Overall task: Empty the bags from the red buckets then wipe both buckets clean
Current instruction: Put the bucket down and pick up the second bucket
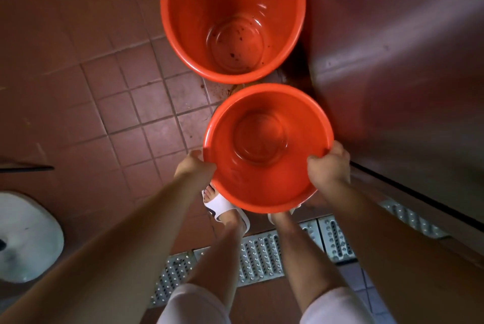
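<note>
Head view, the only one: the near red bucket (pixel 268 148) is held up over the tiled floor (pixel 91 88), with the left hand (pixel 195 166) closed on its left rim and the right hand (pixel 328 164) closed on its right rim, fingers hooked over the edge. The far red bucket (pixel 233 18) stands on the floor beyond it, just beside a metal cabinet side (pixel 392 61) on the right. No bag shows in either bucket.

Both bottoms glisten with liquid, and the far one carries dark specks. The main risk, as I judge it, is a slip: a wet rim could slide out of the fingers, and the bucket would drop toward the sandalled foot (pixel 222 205) below it. Tilting it could spill the residue onto floor that is already stained between the buckets. Wet tile and the metal drain grate (pixel 262 258) make poor footing for anyone leaning forward.

Both arms reach down and forward, nearly straight, wrists turned inward toward the rim, and the bucket hangs level between them.
</note>
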Tool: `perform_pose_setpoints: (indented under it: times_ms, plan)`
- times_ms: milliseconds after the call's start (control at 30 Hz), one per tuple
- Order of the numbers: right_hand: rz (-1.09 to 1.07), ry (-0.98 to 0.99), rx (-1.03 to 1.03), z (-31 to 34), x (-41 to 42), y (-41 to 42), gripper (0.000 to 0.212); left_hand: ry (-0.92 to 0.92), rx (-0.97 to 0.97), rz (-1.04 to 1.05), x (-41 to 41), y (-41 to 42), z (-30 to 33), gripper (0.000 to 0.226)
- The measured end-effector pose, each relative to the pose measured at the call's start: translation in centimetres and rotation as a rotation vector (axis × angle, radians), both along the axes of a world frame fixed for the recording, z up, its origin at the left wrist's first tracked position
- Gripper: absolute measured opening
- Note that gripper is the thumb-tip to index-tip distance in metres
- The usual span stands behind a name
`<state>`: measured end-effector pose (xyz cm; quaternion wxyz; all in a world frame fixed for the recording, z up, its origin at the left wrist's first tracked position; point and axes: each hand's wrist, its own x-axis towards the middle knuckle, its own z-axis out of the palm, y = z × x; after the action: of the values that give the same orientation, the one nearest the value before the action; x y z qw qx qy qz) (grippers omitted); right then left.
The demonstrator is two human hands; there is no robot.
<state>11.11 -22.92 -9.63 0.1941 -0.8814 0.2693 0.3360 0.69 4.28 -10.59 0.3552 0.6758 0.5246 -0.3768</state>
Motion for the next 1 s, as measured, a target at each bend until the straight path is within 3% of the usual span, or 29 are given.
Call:
perform_pose_setpoints:
  times_ms: [133,400,767,1000]
  plan:
    - [0.292,-0.013,0.092,4.4,1.0,3.1,0.069,-0.026,0.006,-0.028,2.3,0.6,4.4,0.063]
    - [0.360,-0.051,0.151,9.4,12.4,10.7,0.056,-0.175,0.092,0.062,10.2,5.4,10.0,0.048]
    - [0.288,-0.117,-0.023,1.9,25.7,15.2,0.048,-0.214,0.137,0.093,20.0,15.8,2.0,0.038]
    - [0.097,-0.066,0.018,-2.8,27.1,15.6,0.066,-0.204,0.152,0.056,25.3,19.9,-2.5,0.052]
